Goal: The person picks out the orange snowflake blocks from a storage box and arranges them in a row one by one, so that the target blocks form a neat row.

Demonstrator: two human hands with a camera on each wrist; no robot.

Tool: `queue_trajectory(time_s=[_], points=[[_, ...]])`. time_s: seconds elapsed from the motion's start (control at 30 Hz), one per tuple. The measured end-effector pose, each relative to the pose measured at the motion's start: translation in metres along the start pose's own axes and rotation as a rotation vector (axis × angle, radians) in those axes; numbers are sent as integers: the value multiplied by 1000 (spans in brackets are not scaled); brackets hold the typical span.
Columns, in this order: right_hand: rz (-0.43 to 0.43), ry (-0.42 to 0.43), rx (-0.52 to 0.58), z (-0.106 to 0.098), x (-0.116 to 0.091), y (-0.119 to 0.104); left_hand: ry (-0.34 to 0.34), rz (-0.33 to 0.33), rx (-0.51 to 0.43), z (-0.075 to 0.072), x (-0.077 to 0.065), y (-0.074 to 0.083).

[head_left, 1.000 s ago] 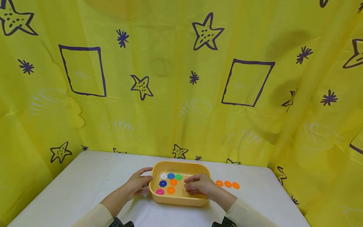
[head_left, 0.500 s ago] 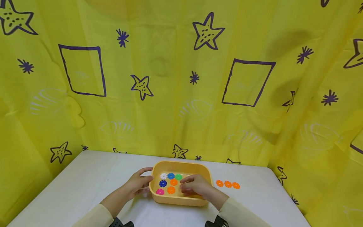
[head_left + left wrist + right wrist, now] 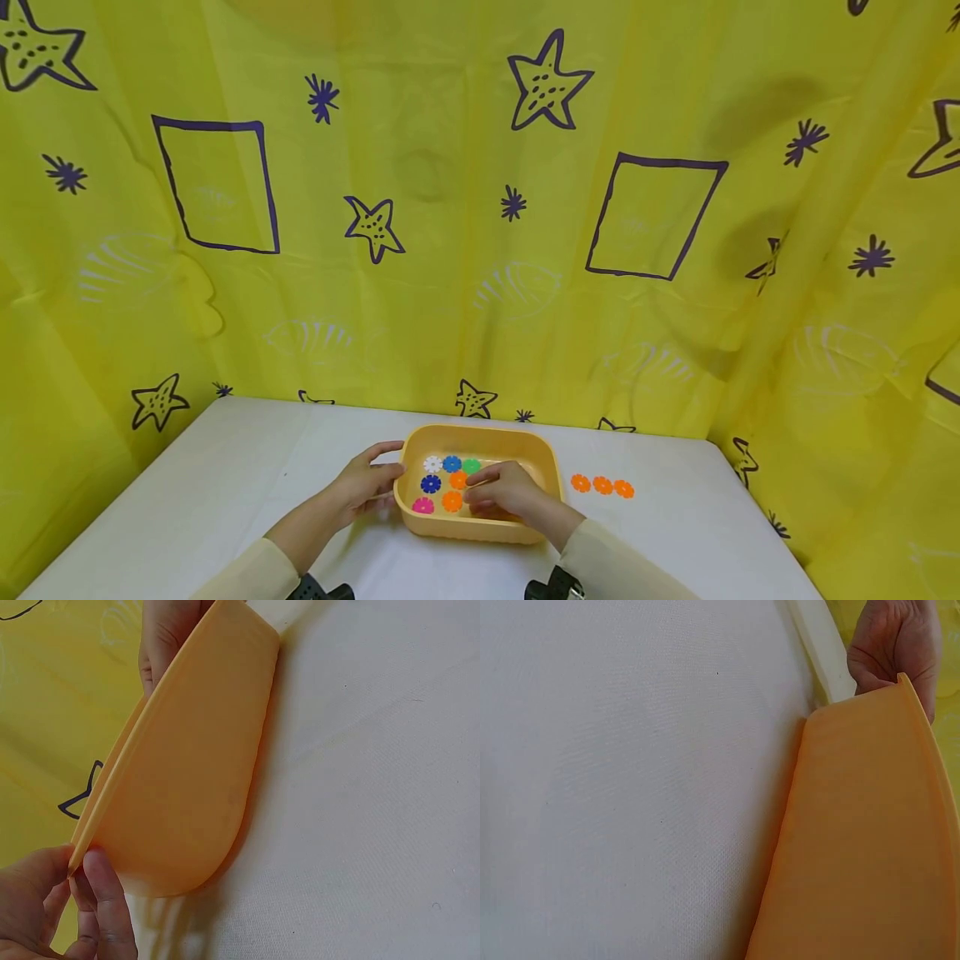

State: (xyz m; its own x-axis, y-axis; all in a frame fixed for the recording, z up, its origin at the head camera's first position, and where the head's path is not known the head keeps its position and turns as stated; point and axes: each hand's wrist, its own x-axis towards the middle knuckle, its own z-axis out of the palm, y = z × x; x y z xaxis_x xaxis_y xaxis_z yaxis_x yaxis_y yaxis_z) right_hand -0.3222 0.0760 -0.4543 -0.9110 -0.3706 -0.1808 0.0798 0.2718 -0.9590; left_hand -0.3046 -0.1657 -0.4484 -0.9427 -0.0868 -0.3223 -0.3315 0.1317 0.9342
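Note:
My left hand (image 3: 363,483) pinches the left rim of a yellow-orange plastic tub (image 3: 472,531), thumb over the edge and fingers against the outside wall, as the left wrist view shows. Inside the tub lie flat notched plastic discs: white (image 3: 432,464), blue (image 3: 452,464), green (image 3: 471,466), dark blue (image 3: 431,484), pink (image 3: 423,506) and two orange ones. My right hand (image 3: 512,493) reaches over the front rim into the tub, fingers loosely bent. Its fingertips are right beside the nearer orange disc (image 3: 452,501). In the right wrist view the tub wall (image 3: 862,825) hides that hand.
Three orange discs (image 3: 603,486) lie in a row on the white-covered table (image 3: 675,542), right of the tub. A yellow curtain (image 3: 450,333) with starfish prints stands behind the table and at both sides.
My right hand has moved left inside the tub, from its right part to beside the orange discs. My left hand keeps its grip on the rim, and the discs have not moved.

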Motion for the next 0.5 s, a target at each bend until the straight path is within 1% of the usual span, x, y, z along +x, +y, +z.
queue_trajectory(time_s=[0.1, 0.33, 0.5], points=[[-7, 5, -21, 1, 2, 0, 2, -3, 0, 0, 0, 0], [-27, 15, -31, 4, 4, 1, -1, 1, 0, 0, 0, 0], [-40, 47, -99, 8, 4, -2, 1, -2, 3, 1, 0, 0]])
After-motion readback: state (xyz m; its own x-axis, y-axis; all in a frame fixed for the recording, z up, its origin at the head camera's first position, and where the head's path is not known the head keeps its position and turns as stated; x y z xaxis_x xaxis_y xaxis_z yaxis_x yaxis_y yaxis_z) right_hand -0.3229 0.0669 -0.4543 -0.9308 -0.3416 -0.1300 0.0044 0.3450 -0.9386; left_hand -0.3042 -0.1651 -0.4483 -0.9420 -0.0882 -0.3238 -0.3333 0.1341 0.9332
